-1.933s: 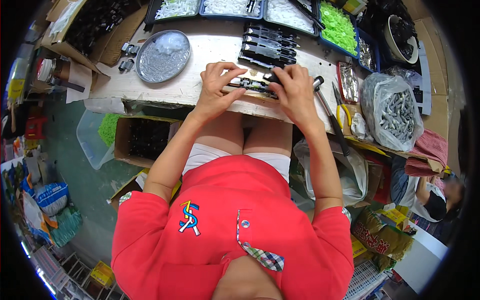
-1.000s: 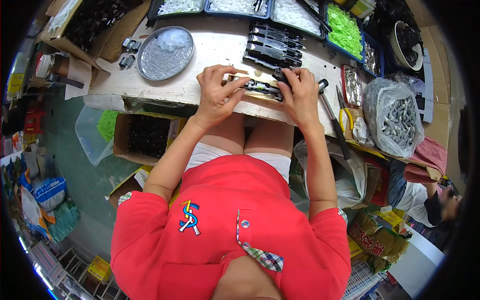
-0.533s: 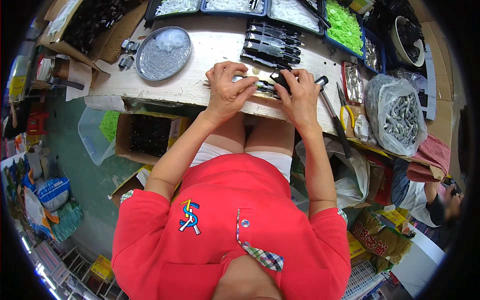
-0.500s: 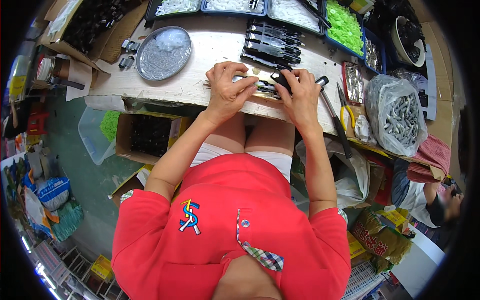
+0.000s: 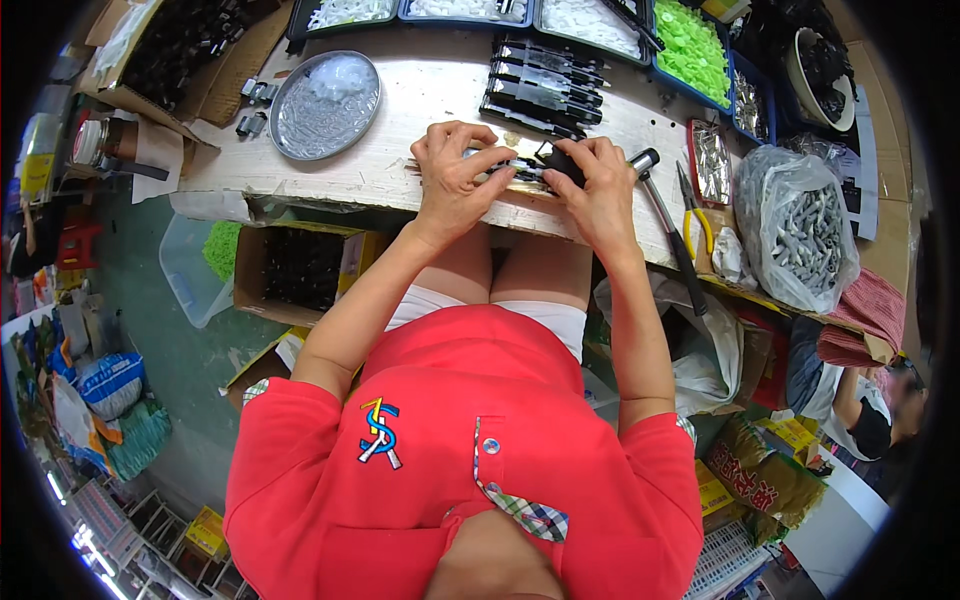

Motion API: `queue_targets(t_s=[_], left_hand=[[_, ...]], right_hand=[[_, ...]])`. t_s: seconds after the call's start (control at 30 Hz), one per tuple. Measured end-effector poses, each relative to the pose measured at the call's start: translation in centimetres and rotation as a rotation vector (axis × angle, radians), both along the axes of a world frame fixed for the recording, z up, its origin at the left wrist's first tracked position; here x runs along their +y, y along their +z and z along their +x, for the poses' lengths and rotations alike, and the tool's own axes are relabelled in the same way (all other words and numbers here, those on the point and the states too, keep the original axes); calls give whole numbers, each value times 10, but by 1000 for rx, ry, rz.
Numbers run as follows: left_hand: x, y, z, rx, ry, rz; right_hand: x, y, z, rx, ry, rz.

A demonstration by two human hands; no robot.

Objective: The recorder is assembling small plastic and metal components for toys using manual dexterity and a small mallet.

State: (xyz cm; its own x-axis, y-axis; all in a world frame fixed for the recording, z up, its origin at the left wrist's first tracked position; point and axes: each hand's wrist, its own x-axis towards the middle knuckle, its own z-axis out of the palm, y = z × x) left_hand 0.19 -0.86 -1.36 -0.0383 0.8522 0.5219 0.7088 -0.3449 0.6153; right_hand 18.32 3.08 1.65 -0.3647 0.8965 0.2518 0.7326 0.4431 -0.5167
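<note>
My left hand (image 5: 456,178) pinches one end of a slim black assembly with shiny metal parts (image 5: 526,170), lying at the bench's front edge. My right hand (image 5: 602,188) is closed on a black piece (image 5: 556,157) at the assembly's other end; fingers partly hide both things. Beyond my hands lies a row of several similar black-and-silver assemblies (image 5: 545,92). A hammer (image 5: 672,222) rests just right of my right hand, its dark handle over the bench edge. Farther right are yellow-handled pliers (image 5: 697,228).
A round grey dish (image 5: 325,118) with clear, greasy-looking material sits at left. Trays of white parts (image 5: 590,30) and bright green parts (image 5: 692,55) line the back. A plastic bag of metal parts (image 5: 803,240) stands at right. Below the bench is a carton of black parts (image 5: 300,268).
The black piece and my right fingers have shifted slightly left, closer to my left hand along the assembly. My left hand stays almost in place.
</note>
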Motion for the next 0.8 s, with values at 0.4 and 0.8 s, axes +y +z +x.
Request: queue_targets(t_s=[0.4, 0.8], left_hand=[[1, 0, 1, -34, 11, 17], [0, -2, 1, -14, 10, 20]], right_hand=[[0, 4, 2, 14, -39, -100], [-1, 11, -18, 153, 127, 12]])
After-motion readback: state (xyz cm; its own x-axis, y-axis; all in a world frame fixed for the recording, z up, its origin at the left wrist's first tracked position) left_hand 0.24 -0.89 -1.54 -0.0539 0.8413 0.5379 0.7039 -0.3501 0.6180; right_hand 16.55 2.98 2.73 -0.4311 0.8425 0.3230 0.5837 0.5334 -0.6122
